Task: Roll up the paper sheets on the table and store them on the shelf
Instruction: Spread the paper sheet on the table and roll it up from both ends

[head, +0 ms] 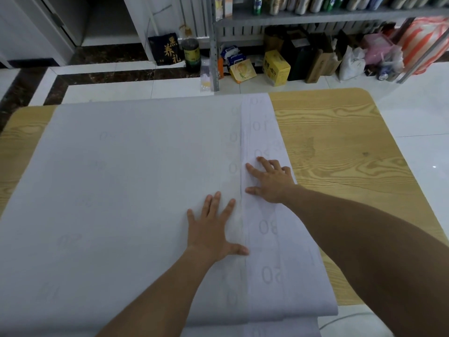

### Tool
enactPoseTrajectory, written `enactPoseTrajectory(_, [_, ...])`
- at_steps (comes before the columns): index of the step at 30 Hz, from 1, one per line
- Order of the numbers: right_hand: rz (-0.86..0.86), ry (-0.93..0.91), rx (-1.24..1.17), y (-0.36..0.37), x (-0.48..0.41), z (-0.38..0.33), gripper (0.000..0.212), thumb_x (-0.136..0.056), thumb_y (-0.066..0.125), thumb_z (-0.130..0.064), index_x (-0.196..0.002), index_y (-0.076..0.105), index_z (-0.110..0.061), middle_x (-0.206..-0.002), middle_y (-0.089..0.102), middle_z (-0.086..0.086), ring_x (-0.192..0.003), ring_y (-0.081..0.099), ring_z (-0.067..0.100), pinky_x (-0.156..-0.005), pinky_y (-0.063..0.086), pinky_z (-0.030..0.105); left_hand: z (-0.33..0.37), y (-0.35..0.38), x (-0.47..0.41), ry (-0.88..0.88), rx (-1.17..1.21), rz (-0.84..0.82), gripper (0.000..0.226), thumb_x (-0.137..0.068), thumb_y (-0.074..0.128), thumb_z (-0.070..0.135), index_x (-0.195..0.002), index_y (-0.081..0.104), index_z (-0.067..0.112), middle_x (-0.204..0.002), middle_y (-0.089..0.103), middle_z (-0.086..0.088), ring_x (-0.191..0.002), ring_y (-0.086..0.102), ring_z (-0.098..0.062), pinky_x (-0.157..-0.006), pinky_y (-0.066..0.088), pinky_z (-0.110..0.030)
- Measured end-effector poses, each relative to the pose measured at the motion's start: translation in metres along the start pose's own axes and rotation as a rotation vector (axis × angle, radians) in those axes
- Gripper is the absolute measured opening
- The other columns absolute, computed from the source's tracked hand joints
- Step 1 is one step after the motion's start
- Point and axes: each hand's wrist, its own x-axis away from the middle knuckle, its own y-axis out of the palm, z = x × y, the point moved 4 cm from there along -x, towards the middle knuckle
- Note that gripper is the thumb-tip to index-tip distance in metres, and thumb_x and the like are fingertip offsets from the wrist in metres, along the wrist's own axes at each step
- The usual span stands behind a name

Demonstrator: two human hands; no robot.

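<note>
A large white paper sheet [121, 190] covers most of the wooden table [340, 147]. Its right edge is folded over into a flattened band [264, 227] running front to back, with faint numbers showing through. My left hand [213, 229] lies flat on the sheet just left of the band, fingers straight and spread, thumb touching the band's edge. My right hand [269, 181] presses flat on top of the band a little farther back, fingers spread. The metal shelf [315, 18] stands beyond the table's far edge.
Under the shelf on the white tiled floor stand boxes [275, 68], a dark bottle [192, 54], a black bag [166, 51] and plastic bags [379, 54]. Books or packets line the shelf board. Bare wood shows right of the paper.
</note>
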Motion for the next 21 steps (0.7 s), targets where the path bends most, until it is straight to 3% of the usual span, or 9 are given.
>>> enactPoseTrajectory(8, [0.015,-0.017,0.074,-0.014,-0.012,0.001,0.097,-0.075,0.05,-0.076,-0.15,0.008,-0.032,-0.154,0.008,0.004,-0.137,0.016,0.032,-0.107,0.028,0.049,0.005,-0.009,-0.001,-0.013,-0.099,-0.036,0.126,-0.052,0.042,0.095,-0.145,-0.021,0.039,-0.155,-0.026,-0.004,-0.145,-0.015,-0.027,-0.11,0.007,-0.061])
enactPoseTrajectory(12, [-0.004,-0.007,0.055,-0.022,-0.023,0.005,0.116,-0.062,0.06,-0.081,-0.151,0.006,-0.03,-0.155,0.006,0.005,-0.139,0.014,0.031,-0.109,0.026,0.05,0.002,-0.031,-0.025,-0.038,-0.067,0.082,0.096,-0.072,0.02,0.089,-0.149,-0.004,0.037,-0.159,-0.005,-0.009,-0.145,0.0,-0.027,-0.113,0.003,-0.059])
enactPoseTrajectory(14, [-0.033,0.002,0.038,-0.025,-0.028,0.007,0.126,-0.055,0.065,-0.082,-0.151,0.002,-0.03,-0.158,-0.004,0.004,-0.142,0.008,0.031,-0.112,0.021,0.051,-0.006,-0.05,-0.055,-0.037,-0.04,0.143,0.089,-0.077,0.021,0.084,-0.149,-0.003,0.038,-0.16,-0.007,-0.005,-0.146,-0.007,-0.027,-0.111,-0.002,-0.062])
enactPoseTrajectory(17, [-0.087,0.012,0.006,-0.03,-0.038,0.008,0.14,-0.046,0.072,-0.079,-0.151,-0.006,-0.027,-0.158,-0.017,0.001,-0.144,0.005,0.031,-0.113,0.016,0.053,-0.019,-0.071,-0.102,-0.038,0.0,0.091,0.093,-0.074,0.029,0.086,-0.147,-0.007,0.043,-0.157,-0.02,0.001,-0.143,-0.021,-0.03,-0.107,-0.006,-0.069])
enactPoseTrajectory(19, [-0.11,0.016,-0.069,-0.032,-0.048,0.008,0.136,-0.051,0.073,-0.076,-0.151,-0.007,-0.028,-0.158,-0.02,-0.003,-0.145,0.007,0.031,-0.113,0.016,0.054,-0.025,-0.079,-0.126,-0.057,0.054,0.063,0.094,-0.073,0.034,0.085,-0.147,-0.006,0.043,-0.157,-0.02,0.003,-0.143,-0.022,-0.03,-0.107,-0.004,-0.07])
enactPoseTrajectory(21, [-0.085,0.031,-0.162,-0.033,-0.058,0.011,0.119,-0.065,0.067,-0.072,-0.151,-0.003,-0.031,-0.158,-0.018,-0.006,-0.145,0.011,0.03,-0.114,0.018,0.053,-0.025,-0.083,-0.142,-0.035,0.068,0.059,0.089,-0.078,0.034,0.081,-0.147,-0.006,0.043,-0.158,-0.018,0.003,-0.143,-0.021,-0.028,-0.107,-0.001,-0.069])
